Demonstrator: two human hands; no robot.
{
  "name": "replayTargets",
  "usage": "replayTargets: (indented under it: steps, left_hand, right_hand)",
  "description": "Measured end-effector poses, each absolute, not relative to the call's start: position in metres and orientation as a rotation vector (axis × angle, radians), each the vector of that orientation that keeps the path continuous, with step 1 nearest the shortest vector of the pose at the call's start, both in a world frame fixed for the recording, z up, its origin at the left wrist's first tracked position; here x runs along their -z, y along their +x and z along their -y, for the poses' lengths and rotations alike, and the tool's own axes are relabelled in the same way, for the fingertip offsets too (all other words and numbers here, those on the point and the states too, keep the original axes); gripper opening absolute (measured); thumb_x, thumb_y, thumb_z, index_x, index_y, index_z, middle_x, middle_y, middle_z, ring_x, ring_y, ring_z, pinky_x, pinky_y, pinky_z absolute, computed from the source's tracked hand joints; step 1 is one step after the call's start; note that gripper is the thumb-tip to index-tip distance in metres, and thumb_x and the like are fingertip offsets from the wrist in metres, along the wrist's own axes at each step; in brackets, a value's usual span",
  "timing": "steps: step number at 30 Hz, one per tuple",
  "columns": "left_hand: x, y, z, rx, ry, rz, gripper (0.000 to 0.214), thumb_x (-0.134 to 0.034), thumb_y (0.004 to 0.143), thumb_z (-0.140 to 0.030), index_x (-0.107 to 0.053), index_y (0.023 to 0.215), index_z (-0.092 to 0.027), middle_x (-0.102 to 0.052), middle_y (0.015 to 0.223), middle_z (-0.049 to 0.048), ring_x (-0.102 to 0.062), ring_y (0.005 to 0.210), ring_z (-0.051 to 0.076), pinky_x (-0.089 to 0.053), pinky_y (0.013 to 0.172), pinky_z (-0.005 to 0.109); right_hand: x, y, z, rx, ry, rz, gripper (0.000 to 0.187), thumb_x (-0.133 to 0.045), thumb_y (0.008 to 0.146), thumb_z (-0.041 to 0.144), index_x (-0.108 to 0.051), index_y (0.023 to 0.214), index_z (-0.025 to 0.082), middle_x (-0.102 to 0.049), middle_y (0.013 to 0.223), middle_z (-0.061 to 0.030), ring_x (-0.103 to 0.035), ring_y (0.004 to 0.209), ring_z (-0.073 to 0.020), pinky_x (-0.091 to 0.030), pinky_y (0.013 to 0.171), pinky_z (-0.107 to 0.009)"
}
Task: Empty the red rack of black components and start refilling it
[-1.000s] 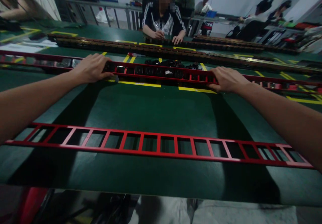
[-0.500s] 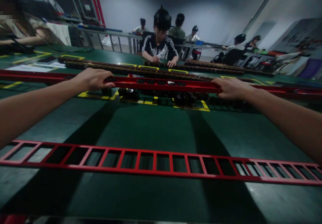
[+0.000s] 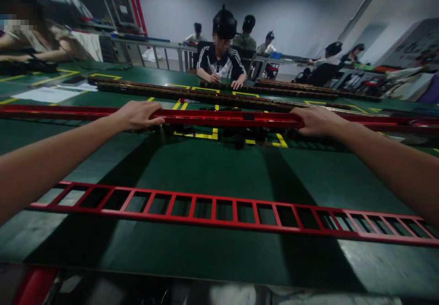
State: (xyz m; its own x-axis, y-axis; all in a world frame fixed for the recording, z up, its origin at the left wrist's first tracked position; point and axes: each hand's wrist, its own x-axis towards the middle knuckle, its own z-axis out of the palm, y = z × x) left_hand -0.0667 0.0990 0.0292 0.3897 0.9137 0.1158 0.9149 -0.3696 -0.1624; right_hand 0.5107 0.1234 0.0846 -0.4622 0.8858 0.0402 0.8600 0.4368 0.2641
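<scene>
A long red rack (image 3: 226, 118) is lifted and tilted edge-on above the green table (image 3: 212, 168). My left hand (image 3: 137, 115) is closed on its left part and my right hand (image 3: 313, 120) is closed on its right part. Small black parts (image 3: 240, 136) lie loose on the table under the rack, among yellow tape marks (image 3: 202, 135). Nearer to me an empty red ladder-like rack (image 3: 226, 210) lies flat across the table.
Across the table a person in a dark striped jacket (image 3: 221, 65) works with both hands at long dark racks (image 3: 219, 95). Another person (image 3: 30, 44) sits at the far left by a white sheet (image 3: 48, 94). More people sit at benches behind.
Both hands have raised and tipped the far red rack off the table; black parts that sat in it now lie on the table below. The camera has tilted up.
</scene>
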Motion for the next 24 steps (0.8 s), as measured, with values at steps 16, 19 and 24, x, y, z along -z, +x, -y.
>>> replayTargets:
  steps: [16, 19, 24]
  left_hand:
    - [-0.070, 0.120, -0.112, 0.201, -2.868, 1.046, 0.058, -0.055, 0.088, -0.053, -0.054, 0.137, -0.020, -0.059, 0.129, 0.0103, -0.056, 0.117, 0.029, -0.043, 0.095, 0.037]
    - [-0.064, 0.085, -0.097, 0.014, -2.847, 1.160, 0.078, -0.066, 0.078, -0.055, -0.043, 0.145, -0.021, -0.059, 0.132, 0.0119, -0.058, 0.114, 0.031, -0.044, 0.090, 0.036]
    - [-0.048, 0.029, -0.067, -0.090, -2.681, 1.418, 0.058, -0.061, 0.078, -0.041, -0.051, 0.130, -0.017, -0.068, 0.108, 0.0103, -0.064, 0.089, 0.025, -0.044, 0.070, 0.031]
  right_hand:
    - [-0.058, 0.513, -0.095, -0.565, 1.579, -2.630, 0.040, -0.061, 0.069, 0.027, -0.064, 0.108, 0.023, -0.071, 0.099, -0.0079, -0.064, 0.082, -0.0288, -0.039, 0.058, -0.033]
    - [-0.058, 0.513, -0.083, -0.595, 1.595, -2.660, 0.035, -0.060, 0.072, 0.028, -0.063, 0.106, 0.023, -0.070, 0.098, -0.0091, -0.063, 0.082, -0.0290, -0.039, 0.058, -0.033]
    - [-0.057, 0.511, -0.055, -0.685, 1.539, -2.711, 0.028, -0.056, 0.079, 0.029, -0.060, 0.105, 0.018, -0.069, 0.096, -0.0121, -0.063, 0.083, -0.0293, -0.042, 0.061, -0.035]
